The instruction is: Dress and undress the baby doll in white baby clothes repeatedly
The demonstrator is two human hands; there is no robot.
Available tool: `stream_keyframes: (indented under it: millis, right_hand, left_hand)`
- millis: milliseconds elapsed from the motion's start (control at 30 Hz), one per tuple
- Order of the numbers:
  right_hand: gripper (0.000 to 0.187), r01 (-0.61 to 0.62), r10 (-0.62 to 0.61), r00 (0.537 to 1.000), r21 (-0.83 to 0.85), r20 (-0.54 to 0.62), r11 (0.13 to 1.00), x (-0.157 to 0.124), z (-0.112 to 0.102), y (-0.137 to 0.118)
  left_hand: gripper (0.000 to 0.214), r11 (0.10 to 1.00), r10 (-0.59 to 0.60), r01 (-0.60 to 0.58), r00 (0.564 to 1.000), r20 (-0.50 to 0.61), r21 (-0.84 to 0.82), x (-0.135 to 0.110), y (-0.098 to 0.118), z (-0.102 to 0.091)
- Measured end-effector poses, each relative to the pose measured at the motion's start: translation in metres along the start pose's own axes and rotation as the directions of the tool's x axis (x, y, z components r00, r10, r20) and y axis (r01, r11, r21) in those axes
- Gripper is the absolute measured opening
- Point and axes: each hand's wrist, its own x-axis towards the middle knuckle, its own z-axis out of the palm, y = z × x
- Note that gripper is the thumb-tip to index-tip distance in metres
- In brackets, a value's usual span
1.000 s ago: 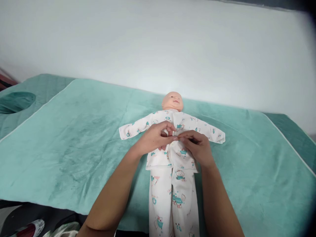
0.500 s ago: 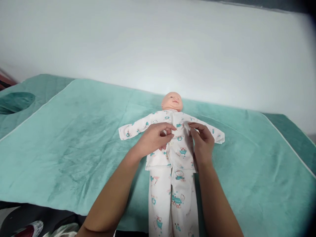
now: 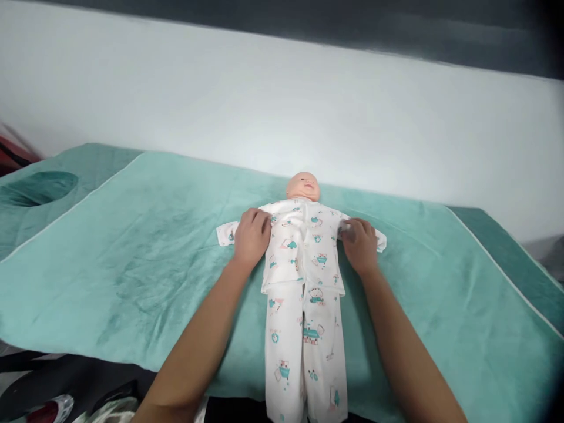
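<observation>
A baby doll (image 3: 303, 185) lies on its back, arms spread, dressed in a white pajama top (image 3: 291, 258) and white pajama pants (image 3: 284, 341) with small teal and pink prints. Over the sleeve on the left side my left hand (image 3: 252, 238) is closed, fingers curled round the doll's arm; the cuff sticks out past it. My right hand (image 3: 360, 242) has its fingers bent round the other sleeve, slightly blurred near the thumb. Between my hands the front of the top lies flat and closed down the middle.
Teal plush fabric (image 3: 167, 235) covers the bed under the doll. A hole (image 3: 39, 188) is in the bed at the left. Behind it rises a white wall (image 3: 282, 106) with a dark upper band. Dark items (image 3: 66, 388) sit below the near left edge.
My hands have moved apart from the middle of the top, out to the two sleeves. The camera has tilted up a little, showing more of the wall's dark band.
</observation>
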Motion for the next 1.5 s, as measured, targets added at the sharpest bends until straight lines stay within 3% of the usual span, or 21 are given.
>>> stream_keyframes:
  millis: [100,167,233,333,467,600,767,867,967,1033,1067,1133,1167,1233,1300,1400,1500]
  right_hand:
    - [0.037,-0.053,0.062,0.996,-0.123,0.07,0.991,-0.009,-0.031,0.053]
    - [0.045,-0.181,0.191,0.981,-0.163,0.043,0.97,-0.014,-0.051,0.083]
    - [0.05,-0.332,0.345,0.937,-0.16,0.057,0.93,-0.017,-0.064,0.098]
    - [0.053,-0.403,0.436,0.883,-0.194,0.175,0.894,-0.016,-0.069,0.096]
    - [0.044,-0.347,0.406,0.883,-0.255,0.236,0.902,-0.009,-0.062,0.087]
    - [0.036,-0.44,0.457,0.885,-0.163,0.089,0.883,-0.001,-0.055,0.096]
    - [0.033,-0.542,0.539,0.84,-0.12,-0.058,0.832,0.005,-0.052,0.101]
    - [0.031,-0.49,0.478,0.869,-0.086,-0.131,0.867,0.001,-0.054,0.091]
    - [0.031,-0.299,0.295,0.942,-0.006,-0.16,0.954,-0.016,-0.056,0.064]
    - [0.031,-0.091,0.096,0.995,0.114,-0.037,0.989,-0.034,-0.056,0.037]
    - [0.03,-0.01,-0.007,0.997,0.198,0.081,0.98,-0.045,-0.056,0.021]
    - [0.027,0.093,-0.22,0.924,0.376,0.312,0.922,-0.067,-0.057,-0.009]
    - [0.026,0.114,-0.285,0.884,0.42,0.371,0.9,-0.076,-0.058,-0.021]
    - [0.025,0.116,-0.321,0.845,0.438,0.429,0.891,-0.09,-0.059,-0.04]
    - [0.025,0.1,-0.293,0.847,0.409,0.443,0.907,-0.096,-0.06,-0.048]
    - [0.027,0.094,-0.284,0.861,0.415,0.423,0.905,-0.096,-0.06,-0.045]
    - [0.03,0.021,-0.257,0.882,0.512,0.395,0.859,-0.094,-0.06,-0.036]
  left_hand:
    - [0.029,0.987,0.019,-0.02,1.0,0.01,0.162,-0.031,-0.022,-0.014]
    - [0.032,0.972,-0.036,0.035,0.999,0.0,0.231,-0.047,-0.038,-0.025]
    - [0.031,0.961,-0.105,0.108,0.994,-0.025,0.253,-0.056,-0.05,-0.032]
    - [0.026,0.955,-0.181,0.194,0.98,-0.077,0.223,-0.057,-0.06,-0.032]
    - [0.014,0.957,-0.235,0.255,0.961,-0.149,0.139,-0.054,-0.062,-0.026]
    - [0.012,0.963,-0.246,0.266,0.933,-0.263,0.044,-0.057,-0.061,-0.03]
    - [0.013,0.953,-0.268,0.301,0.893,-0.362,0.035,-0.057,-0.064,-0.032]
    - [0.014,0.932,-0.323,0.358,0.885,-0.335,0.047,-0.055,-0.065,-0.03]
    - [0.018,0.928,-0.331,0.369,0.879,-0.343,0.05,-0.053,-0.062,-0.032]
    - [0.021,0.945,-0.282,0.323,0.887,-0.365,0.057,-0.057,-0.055,-0.034]
    - [0.023,0.962,-0.227,0.266,0.905,-0.36,0.063,-0.061,-0.049,-0.035]
    - [0.022,0.993,-0.061,0.089,0.953,-0.297,0.08,-0.075,-0.034,-0.036]
    - [0.021,0.996,0.043,-0.022,0.969,-0.243,0.087,-0.085,-0.024,-0.036]
    - [0.019,0.969,0.243,-0.234,0.961,-0.133,0.078,-0.106,-0.004,-0.036]
    - [0.021,0.922,0.386,-0.383,0.919,-0.079,0.045,-0.123,0.013,-0.036]
    - [0.028,0.921,0.389,-0.387,0.915,-0.11,0.038,-0.135,0.026,-0.035]
    - [0.024,0.935,0.353,-0.351,0.927,-0.127,0.043,-0.135,0.025,-0.032]
